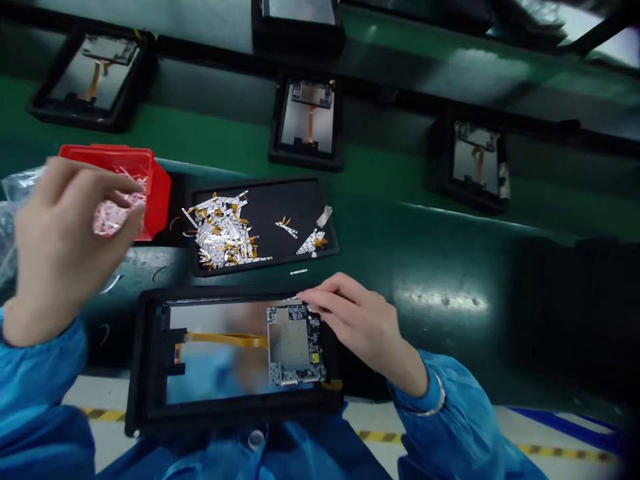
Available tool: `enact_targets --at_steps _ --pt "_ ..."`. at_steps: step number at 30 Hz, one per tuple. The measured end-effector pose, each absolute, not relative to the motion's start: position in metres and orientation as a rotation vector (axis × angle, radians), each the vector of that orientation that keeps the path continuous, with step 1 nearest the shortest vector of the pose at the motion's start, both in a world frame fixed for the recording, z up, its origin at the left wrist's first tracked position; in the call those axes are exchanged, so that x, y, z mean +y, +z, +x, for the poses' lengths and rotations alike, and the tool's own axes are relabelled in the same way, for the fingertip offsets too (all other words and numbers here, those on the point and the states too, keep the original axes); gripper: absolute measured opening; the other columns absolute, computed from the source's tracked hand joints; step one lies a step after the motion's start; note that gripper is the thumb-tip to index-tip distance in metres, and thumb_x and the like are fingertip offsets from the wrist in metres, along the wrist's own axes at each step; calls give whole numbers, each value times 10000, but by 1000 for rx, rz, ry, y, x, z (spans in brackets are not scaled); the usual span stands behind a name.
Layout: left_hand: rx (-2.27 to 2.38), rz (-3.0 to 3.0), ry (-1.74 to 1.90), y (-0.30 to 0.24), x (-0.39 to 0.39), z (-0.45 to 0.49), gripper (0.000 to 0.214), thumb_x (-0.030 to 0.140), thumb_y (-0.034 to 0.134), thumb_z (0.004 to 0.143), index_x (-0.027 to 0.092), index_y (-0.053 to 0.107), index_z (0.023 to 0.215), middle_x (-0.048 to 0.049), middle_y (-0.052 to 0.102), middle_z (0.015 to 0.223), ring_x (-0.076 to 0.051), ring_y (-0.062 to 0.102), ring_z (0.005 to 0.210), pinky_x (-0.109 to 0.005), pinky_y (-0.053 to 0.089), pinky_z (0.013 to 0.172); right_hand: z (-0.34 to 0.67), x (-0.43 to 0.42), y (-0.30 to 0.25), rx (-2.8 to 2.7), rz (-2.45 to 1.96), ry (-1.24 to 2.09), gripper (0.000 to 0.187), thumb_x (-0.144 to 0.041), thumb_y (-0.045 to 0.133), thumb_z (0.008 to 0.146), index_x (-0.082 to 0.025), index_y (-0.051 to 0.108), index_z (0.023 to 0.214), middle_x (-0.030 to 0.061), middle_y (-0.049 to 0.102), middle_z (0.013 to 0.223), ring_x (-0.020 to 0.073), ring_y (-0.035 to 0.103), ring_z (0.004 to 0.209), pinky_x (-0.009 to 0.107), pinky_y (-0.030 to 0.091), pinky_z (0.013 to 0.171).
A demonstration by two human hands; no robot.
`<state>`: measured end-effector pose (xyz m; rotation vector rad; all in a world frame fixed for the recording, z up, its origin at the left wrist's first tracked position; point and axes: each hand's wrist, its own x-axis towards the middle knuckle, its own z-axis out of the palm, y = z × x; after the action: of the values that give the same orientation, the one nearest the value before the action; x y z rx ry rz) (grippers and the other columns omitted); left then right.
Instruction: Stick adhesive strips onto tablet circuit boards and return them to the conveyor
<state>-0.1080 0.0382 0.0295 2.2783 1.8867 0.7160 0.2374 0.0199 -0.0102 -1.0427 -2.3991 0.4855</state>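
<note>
My left hand hovers over a red bin of small white-and-pink pieces. Its thumb and fingers are curved but apart, with nothing visible between them. Fingertips of my right hand are pinched at the upper edge of an opened tablet, where a thin white flex strip shows at their tips. The tablet lies in a black frame. A circuit board sits at its right, and an orange ribbon cable runs left from it across the shiny panel.
Beyond the frame, a black tray holds a heap of white flex strips with orange tails. One loose strip lies on the green bench. Further tablets in black frames stand along the back. Clear plastic bags lie at left.
</note>
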Motion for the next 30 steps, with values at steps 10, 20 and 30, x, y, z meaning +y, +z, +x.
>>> enact_targets --at_steps 10,20,30 --pt "1032 2612 527 0 23 -30 171 186 452 1038 164 603 1115 -93 626 1157 -203 619 1040 -337 507 874 243 22 -15 -2496 -963 462 312 -113 418 1032 -200 689 1160 37 721 938 89 712 689 184 484 502" --pt "946 2507 515 1 22 -27 322 178 430 1026 216 670 1238 -102 679 1230 -222 660 1081 -335 545 904 232 25 -7 -2453 -1187 801 264 -328 422 1073 -223 645 975 -25 683 727 88 645 549 242 375 452" --pt "871 2698 383 0 22 -26 323 175 396 1035 156 678 1192 -159 635 1319 -275 647 1121 -393 569 890 245 30 11 -2703 -1066 617 263 -260 495 1018 -266 708 1172 56 541 900 124 509 643 214 311 402"
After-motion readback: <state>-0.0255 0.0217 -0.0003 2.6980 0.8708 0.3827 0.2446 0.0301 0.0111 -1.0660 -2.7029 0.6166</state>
